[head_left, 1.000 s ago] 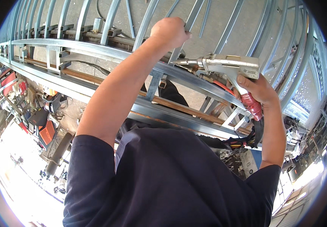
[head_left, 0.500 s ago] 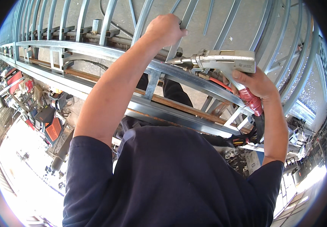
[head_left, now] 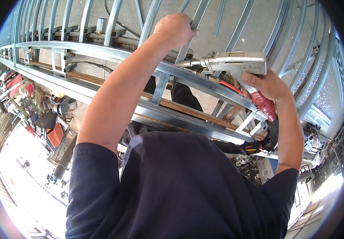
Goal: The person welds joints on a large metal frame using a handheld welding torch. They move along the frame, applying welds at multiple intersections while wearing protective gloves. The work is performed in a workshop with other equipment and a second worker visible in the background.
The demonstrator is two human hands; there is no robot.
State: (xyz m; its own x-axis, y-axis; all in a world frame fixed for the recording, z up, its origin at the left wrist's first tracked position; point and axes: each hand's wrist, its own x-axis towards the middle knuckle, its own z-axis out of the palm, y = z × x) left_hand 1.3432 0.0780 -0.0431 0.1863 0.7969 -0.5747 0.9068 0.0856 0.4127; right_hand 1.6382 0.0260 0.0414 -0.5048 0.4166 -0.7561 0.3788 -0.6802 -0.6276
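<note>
My left hand [head_left: 174, 30] is closed around a galvanized square metal bar [head_left: 200, 14], its thumb lying along the side. The bar's near end meets a long metal rail [head_left: 216, 91]. My right hand [head_left: 268, 85] grips a pistol-shaped welding gun [head_left: 235, 62], silver-grey with red wrapping on its handle. The gun's pointed nozzle [head_left: 188, 63] is at the joint of bar and rail; whether it touches is too small to tell. No spark or glow shows at the tip.
Several parallel metal bars [head_left: 86, 18] run off the rail on both sides. A rusty brown strip [head_left: 204, 115] lies between the near rails. A dark cable [head_left: 273, 133] hangs below the gun. Tools and an orange-fronted box [head_left: 55, 135] clutter the left floor.
Both hands hold nearly the same place. The gun has shifted very slightly to the left, its tip staying at the joint.
</note>
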